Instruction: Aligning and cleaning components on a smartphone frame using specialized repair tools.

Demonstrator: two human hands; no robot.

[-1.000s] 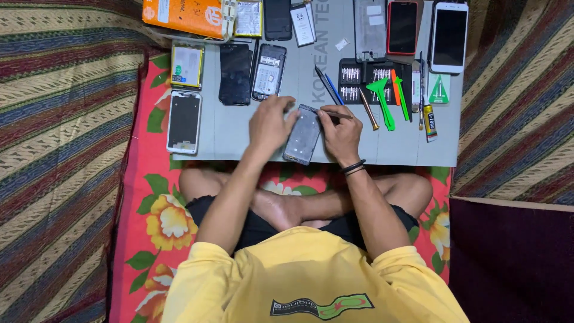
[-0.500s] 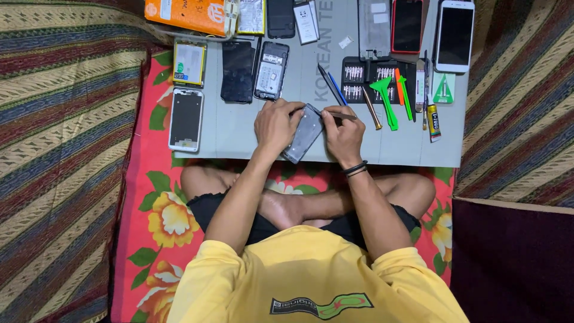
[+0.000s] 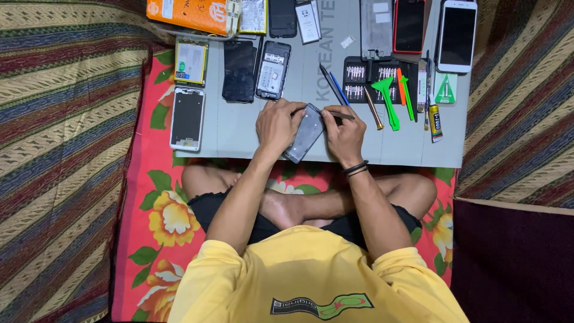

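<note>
Left hand (image 3: 276, 122) is clamped around the upper left edge of a flat grey rectangular phone body (image 3: 305, 133), which lies tilted on the near part of the grey matte counter (image 3: 239, 134), its lower corner reaching the counter's front edge. Right hand (image 3: 344, 133) rests against the phone's right side with its fingers pinched shut on a thin dark metal tool (image 3: 342, 113); the tool's tip is too small to make out, and both hands cover much of the phone's top end. Just right of the hands lie a slim brown-handled screwdriver (image 3: 375, 113), a bright green plastic pry tool (image 3: 388, 101) and a black tray of small metal bits (image 3: 366, 81). To the left sit a white rectangular phone frame (image 3: 187, 118), a glossy black phone screen (image 3: 239, 70) and an opened phone with its insides showing (image 3: 273, 70). At the counter's far edge an orange cardboard box (image 3: 191, 12) and a white smartphone (image 3: 457, 36) are partly cut off. Beneath lies a red flowered cloth (image 3: 158, 221) over striped woven fabric (image 3: 60, 149).
</note>
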